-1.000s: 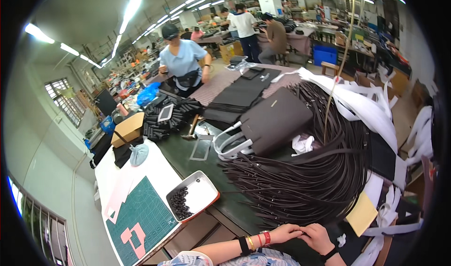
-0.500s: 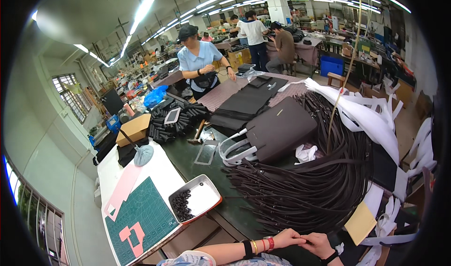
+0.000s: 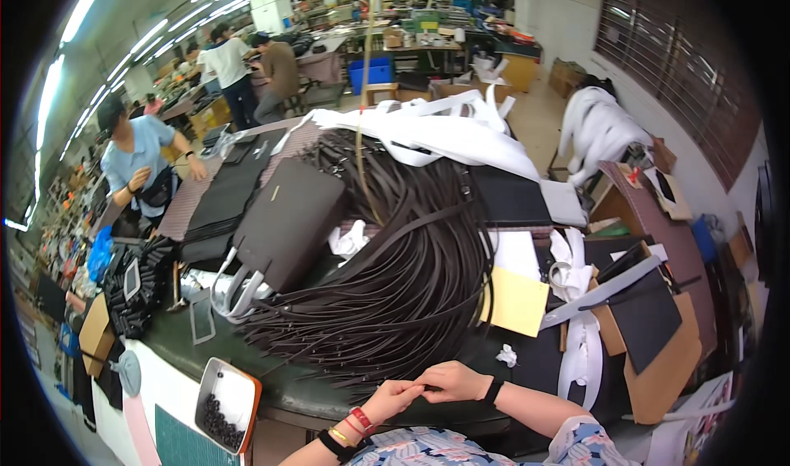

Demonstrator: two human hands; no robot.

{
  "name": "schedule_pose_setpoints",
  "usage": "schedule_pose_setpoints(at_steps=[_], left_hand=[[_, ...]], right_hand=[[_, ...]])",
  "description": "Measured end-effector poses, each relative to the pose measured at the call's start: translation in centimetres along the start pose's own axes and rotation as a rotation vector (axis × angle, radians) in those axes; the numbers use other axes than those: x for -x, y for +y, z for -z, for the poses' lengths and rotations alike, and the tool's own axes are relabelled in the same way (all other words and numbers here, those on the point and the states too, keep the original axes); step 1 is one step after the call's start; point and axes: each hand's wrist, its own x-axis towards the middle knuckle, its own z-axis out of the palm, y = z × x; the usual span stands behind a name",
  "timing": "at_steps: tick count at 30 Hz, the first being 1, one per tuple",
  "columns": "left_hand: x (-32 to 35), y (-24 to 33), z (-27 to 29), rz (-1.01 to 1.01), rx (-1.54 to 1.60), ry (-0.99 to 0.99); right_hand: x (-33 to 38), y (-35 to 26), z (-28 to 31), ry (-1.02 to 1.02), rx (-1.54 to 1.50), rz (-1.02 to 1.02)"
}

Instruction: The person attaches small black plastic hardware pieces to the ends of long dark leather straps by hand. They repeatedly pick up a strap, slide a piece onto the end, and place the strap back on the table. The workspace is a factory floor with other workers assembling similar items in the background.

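Note:
My left hand (image 3: pixel 393 402) and my right hand (image 3: pixel 454 381) meet at the fingertips over the near table edge. Both are closed in a pinch; whatever lies between them is too small to make out. Just beyond them spreads a large pile of dark brown straps (image 3: pixel 395 277), their ends fanned toward me. A dark brown handbag (image 3: pixel 292 211) with pale wrapped handles (image 3: pixel 237 298) lies at the pile's left. To the left of my hands, an orange-sided white tray (image 3: pixel 253 404) holds small black pieces (image 3: pixel 228 421).
A yellow pad (image 3: pixel 518 301), white strips (image 3: pixel 572 277) and cardboard (image 3: pixel 658 375) lie at the right. White sheeting (image 3: pixel 428 128) covers the far side. A thin pole (image 3: pixel 363 120) rises from the straps. A person in light blue (image 3: pixel 144 157) stands across the table at far left, by stacked black panels (image 3: pixel 226 190).
My view has swung to the right, so the table and co-worker sit further left and the right-hand clutter shows. My hands stay together at the fingertips.

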Motion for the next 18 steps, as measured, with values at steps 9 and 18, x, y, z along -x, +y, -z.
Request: schedule_pose_setpoints(at_steps=[9, 18], left_hand=[[-0.2, -0.4, 0.7, 0.020, 0.340, -0.306], [-2.0, -3.4, 1.5, -0.121, -0.844, 0.273]], right_hand=[[1.0, -0.6, 1.5, -0.044, -0.232, -0.135], [1.6, 3.4, -1.8, -0.165, 0.243, -0.092]])
